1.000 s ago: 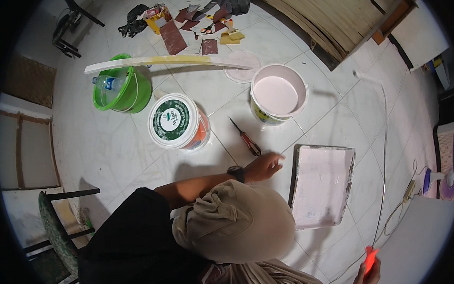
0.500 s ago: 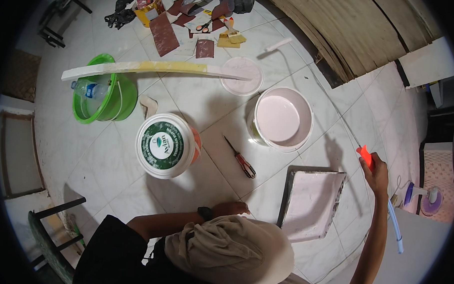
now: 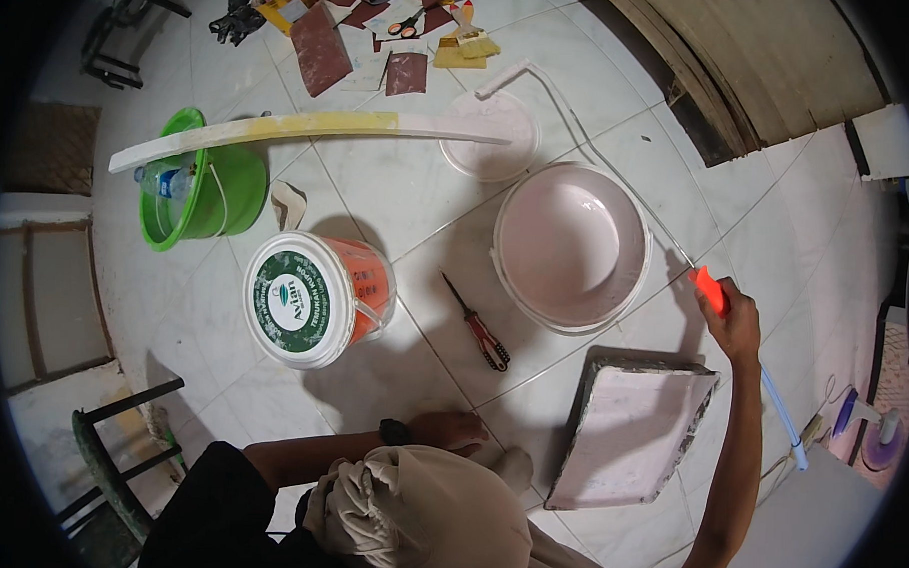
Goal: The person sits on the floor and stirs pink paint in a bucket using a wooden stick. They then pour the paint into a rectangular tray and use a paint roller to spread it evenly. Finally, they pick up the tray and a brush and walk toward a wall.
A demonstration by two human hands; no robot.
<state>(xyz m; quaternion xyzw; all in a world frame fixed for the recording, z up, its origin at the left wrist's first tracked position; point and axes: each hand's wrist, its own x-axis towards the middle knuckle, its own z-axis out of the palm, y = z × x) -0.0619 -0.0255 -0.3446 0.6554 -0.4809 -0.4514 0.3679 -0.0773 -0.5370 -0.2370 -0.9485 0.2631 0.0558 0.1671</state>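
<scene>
through the head view, i see my right hand (image 3: 737, 322) wrapped round the paint roller (image 3: 711, 291) at three o'clock, its head toward twelve; a low swing could, i judge, clip the paint bucket (image 3: 565, 326) at two and spill it. i can't tell the left hand (image 3: 449, 430)'s grip at six; the screwdriver (image 3: 488, 340) at five and the tray (image 3: 662, 370) at four crowd the floor.

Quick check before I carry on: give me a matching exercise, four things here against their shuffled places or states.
1. orange roller handle
2. screwdriver
3. green bucket
4. paint tray

A. has a plastic bottle in it
B. coated pale pink, dark-rimmed
C. gripped by the right hand
D. on the tiles between white-lidded bucket and tray

Pairs: 1-C, 2-D, 3-A, 4-B
</scene>
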